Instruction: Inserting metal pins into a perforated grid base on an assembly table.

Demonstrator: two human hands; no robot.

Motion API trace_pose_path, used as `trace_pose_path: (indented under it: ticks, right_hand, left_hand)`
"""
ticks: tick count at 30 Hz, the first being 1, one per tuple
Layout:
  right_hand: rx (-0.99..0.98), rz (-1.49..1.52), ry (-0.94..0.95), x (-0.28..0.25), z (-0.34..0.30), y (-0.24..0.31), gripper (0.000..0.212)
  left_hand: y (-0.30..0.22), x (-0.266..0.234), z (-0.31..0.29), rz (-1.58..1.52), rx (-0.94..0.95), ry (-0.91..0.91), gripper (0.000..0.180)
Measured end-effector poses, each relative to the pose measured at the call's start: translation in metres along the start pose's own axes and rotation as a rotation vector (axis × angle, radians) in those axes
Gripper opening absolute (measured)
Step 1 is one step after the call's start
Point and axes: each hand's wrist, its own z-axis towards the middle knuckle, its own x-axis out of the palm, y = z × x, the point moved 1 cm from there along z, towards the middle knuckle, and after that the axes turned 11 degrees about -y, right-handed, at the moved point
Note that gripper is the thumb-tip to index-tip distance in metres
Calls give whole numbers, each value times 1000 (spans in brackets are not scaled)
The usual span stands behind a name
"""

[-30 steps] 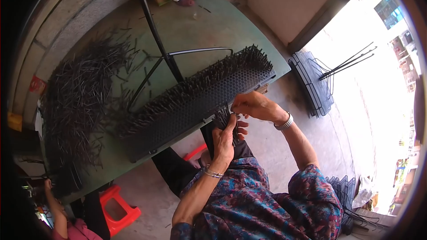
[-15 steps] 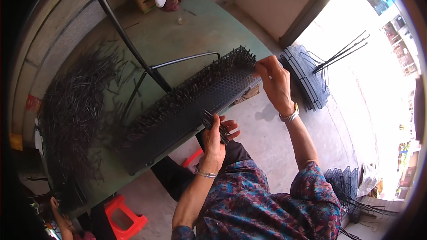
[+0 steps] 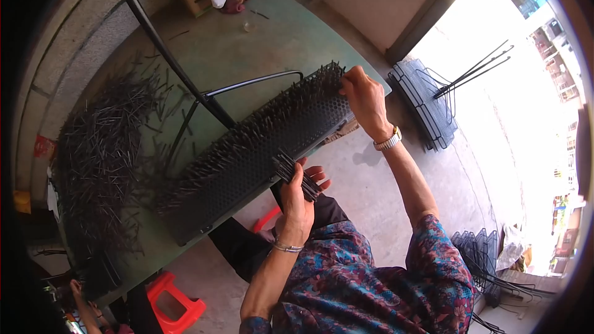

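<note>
Perforated black board (image 3: 303, 125), frame centre: far rows bristling with upright rods (image 3: 247, 131), near rows bare (perhaps half left). Left hand (image 3: 298, 201), lower centre, thumb clamping rod bundle (image 3: 286, 167), fingers parted. Right hand (image 3: 367, 104), upper right of centre, fingertips pinched together; contents hidden.

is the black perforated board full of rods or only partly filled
Partly filled: thin black rods stand in a band along the far side of the perforated board, while the near-side holes show bare.

right fingers (image 3: 351, 81) now at standing black pins (image 3: 324, 80)
</note>
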Motion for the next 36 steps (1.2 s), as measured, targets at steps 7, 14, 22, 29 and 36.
trace_pose_path:
  ticks: [7, 14, 22, 29, 36]
  right_hand:
    - [-86, 26, 25, 12, -4, -11, 6]
    - [-295, 25, 142, 10, 3, -13, 7]
    - [-305, -235, -107, 12, -3, -6, 7]
    - [-305, -331, -198, 18, -7, -9, 17]
    - [-220, -258, 6, -1, -23, 12, 22]
  left_hand:
    - [5, -6, 3, -7, 25, 20, 22]
    - [7, -2, 2, -18, 20, 97, 23]
    - [4, 1, -6, -12, 40, 84, 23]
    - [0, 2, -12, 36, 69, 70, 22]
    - [-1, 2, -15, 82, 84, 80, 26]
